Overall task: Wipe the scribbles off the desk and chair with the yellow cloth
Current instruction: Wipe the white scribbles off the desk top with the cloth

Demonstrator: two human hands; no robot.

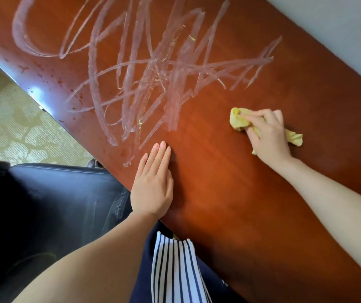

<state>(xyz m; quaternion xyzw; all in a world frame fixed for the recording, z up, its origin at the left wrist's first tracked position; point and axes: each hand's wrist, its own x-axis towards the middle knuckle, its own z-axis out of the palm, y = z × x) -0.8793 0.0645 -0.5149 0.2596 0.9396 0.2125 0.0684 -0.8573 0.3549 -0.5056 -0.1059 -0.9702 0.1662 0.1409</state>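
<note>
The yellow cloth lies bunched on the counter, to the right of the scribbles and apart from them. The right hand grips it, fingers curled over the wad; one cloth end sticks out behind the palm. The left hand rests flat on the counter, fingers straight, near the lowest strokes. Whitish scribbles cover the counter's upper left. A black chair stands at the counter's near edge, on patterned carpet.
</note>
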